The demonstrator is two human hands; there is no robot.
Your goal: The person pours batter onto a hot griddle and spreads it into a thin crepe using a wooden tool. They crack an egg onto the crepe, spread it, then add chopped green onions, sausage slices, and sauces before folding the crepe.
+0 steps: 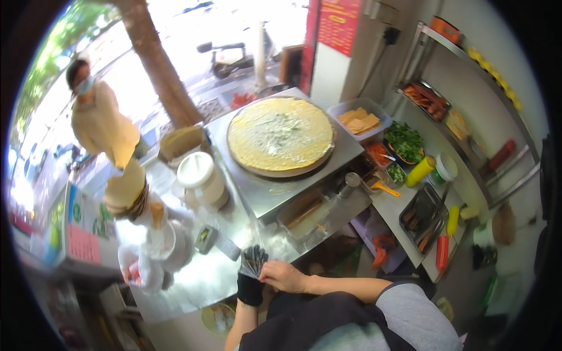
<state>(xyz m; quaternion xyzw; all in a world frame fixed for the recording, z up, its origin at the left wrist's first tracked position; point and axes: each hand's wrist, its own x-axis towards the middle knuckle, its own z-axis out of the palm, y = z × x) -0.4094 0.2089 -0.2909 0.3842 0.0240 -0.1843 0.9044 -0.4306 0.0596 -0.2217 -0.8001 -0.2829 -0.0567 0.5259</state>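
Note:
My left hand [254, 258] wears a black glove, with a clear plastic glove [251, 269] drawn over it. Its fingers point away from me over the steel counter's near edge, and nothing is seen in them. Bare, my right hand [283, 276] pinches the plastic at the left hand's wrist side. Beyond both hands, a wide yellow crepe [303, 151] covers most of the round griddle [287, 175]. Chopped greens lie scattered at the crepe's middle. Just ahead of the left hand sits a small grey box [227, 247], beside a device resembling a kitchen scale [206, 239].
Left stand a white lidded container [203, 184] and stacked paper cups or bowls [127, 188]. Rightward are a tub of crackers [359, 120], leafy greens [405, 142], a yellow squeeze bottle [420, 171] and a dark tray [423, 215]. A masked person [99, 116] stands outside, beyond the counter.

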